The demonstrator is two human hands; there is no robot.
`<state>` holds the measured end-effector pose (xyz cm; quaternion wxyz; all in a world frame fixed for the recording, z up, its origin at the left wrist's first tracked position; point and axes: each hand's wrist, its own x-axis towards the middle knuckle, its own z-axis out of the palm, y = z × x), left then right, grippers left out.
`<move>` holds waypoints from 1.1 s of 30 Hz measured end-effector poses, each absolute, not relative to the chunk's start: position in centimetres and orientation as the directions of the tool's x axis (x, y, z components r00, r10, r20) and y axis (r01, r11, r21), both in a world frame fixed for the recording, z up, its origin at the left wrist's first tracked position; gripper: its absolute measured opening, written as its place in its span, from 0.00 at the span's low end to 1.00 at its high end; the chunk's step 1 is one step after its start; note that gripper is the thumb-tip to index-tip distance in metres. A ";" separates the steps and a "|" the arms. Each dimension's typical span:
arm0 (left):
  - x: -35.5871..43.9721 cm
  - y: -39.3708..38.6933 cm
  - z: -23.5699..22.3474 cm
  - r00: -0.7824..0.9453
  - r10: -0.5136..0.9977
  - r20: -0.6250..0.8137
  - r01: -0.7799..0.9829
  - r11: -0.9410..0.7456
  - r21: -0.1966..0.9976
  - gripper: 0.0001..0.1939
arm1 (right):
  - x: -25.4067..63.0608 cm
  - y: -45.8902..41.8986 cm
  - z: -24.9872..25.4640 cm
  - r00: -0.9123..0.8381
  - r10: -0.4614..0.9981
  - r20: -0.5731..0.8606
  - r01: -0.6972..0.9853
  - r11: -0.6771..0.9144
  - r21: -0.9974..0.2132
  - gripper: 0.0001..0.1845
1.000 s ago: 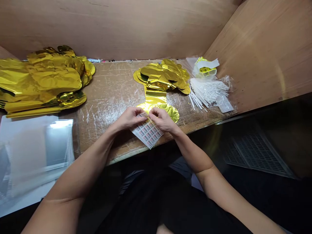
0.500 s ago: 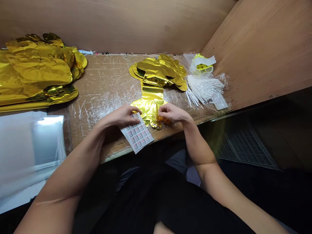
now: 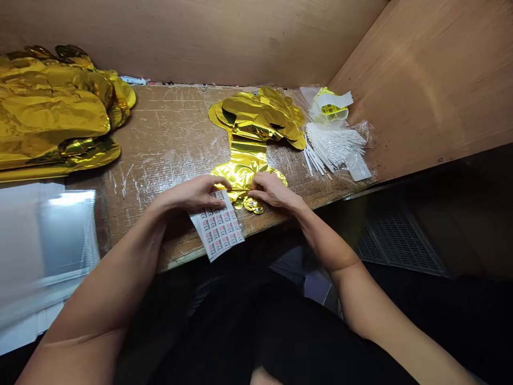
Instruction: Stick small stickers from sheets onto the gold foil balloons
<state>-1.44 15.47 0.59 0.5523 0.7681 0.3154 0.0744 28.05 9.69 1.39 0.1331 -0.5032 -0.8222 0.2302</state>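
Note:
My left hand (image 3: 196, 192) holds a sheet of small stickers (image 3: 219, 229) between thumb and fingers; the sheet, printed in grey, red and black, hangs past the table edge. Just right of it, the bent fingers of my right hand (image 3: 274, 191) pinch the lower part of a gold foil balloon (image 3: 247, 152). This balloon is flat and uninflated, with its narrow middle leading back to crumpled foil. Small round foil lobes show below my right hand. My fingers hide the exact spot being gripped.
A big pile of gold foil balloons (image 3: 52, 115) lies at the left, behind clear plastic bags (image 3: 68, 230). At the right are many thin white sticks (image 3: 334, 143) and a yellow-and-white strip roll (image 3: 332, 104). Wooden panels (image 3: 224, 43) enclose the table's back and right side.
My right hand has moved slightly left and now lies lower over the foil, whose lobes have spread out. The sticker sheet has shifted a little left along with my left hand.

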 end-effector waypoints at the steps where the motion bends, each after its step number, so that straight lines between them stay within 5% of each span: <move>1: -1.6 15.3 1.0 0.822 0.517 -0.239 0.367 -0.160 0.916 0.29 | 28.3 9.8 1.1 -0.470 0.882 -0.034 0.742 0.375 -0.555 0.13; 5: -1.7 14.3 2.1 0.907 0.336 -0.254 0.307 -0.114 0.945 0.40 | 28.7 10.4 0.9 -0.481 0.863 -0.152 0.647 0.233 -0.727 0.16; 9: -0.8 13.8 1.5 0.869 0.420 -0.260 0.405 -0.303 0.863 0.47 | 29.6 12.4 2.7 -0.545 0.804 -0.237 0.582 0.159 -0.798 0.20; 12: -0.6 13.9 1.1 0.868 0.426 -0.256 0.419 -0.350 0.838 0.46 | 32.4 16.5 5.4 -0.459 0.864 -0.206 0.648 0.166 -0.743 0.18; 15: -1.1 14.1 1.3 0.897 0.368 -0.243 0.325 -0.179 0.929 0.42 | 36.4 20.5 7.9 0.104 0.986 0.130 0.875 -0.028 -0.483 0.16; 18: -1.1 14.3 1.7 0.856 0.478 -0.195 0.199 0.044 0.979 0.37 | 37.6 20.5 9.0 0.352 0.803 0.481 0.927 -0.228 -0.299 0.16; 21: -0.5 14.3 1.7 0.684 0.716 -0.142 0.086 0.114 0.990 0.28 | 34.5 16.1 8.1 0.202 0.908 0.367 0.907 -0.031 -0.421 0.19; 24: 0.4 14.1 1.5 0.527 0.846 -0.086 0.046 0.072 0.996 0.25 | 29.8 10.7 6.4 -0.187 0.981 0.045 0.644 0.157 -0.748 0.20; 26: 0.8 14.0 1.5 0.490 0.870 -0.049 0.043 0.032 0.999 0.25 | 27.4 8.2 5.6 -0.306 0.952 0.016 0.507 0.177 -0.844 0.19; 33: 1.5 13.1 1.1 0.474 0.881 -0.002 0.076 -0.038 0.996 0.19 | 25.4 7.0 4.3 -0.326 0.939 0.113 0.547 0.285 -0.787 0.11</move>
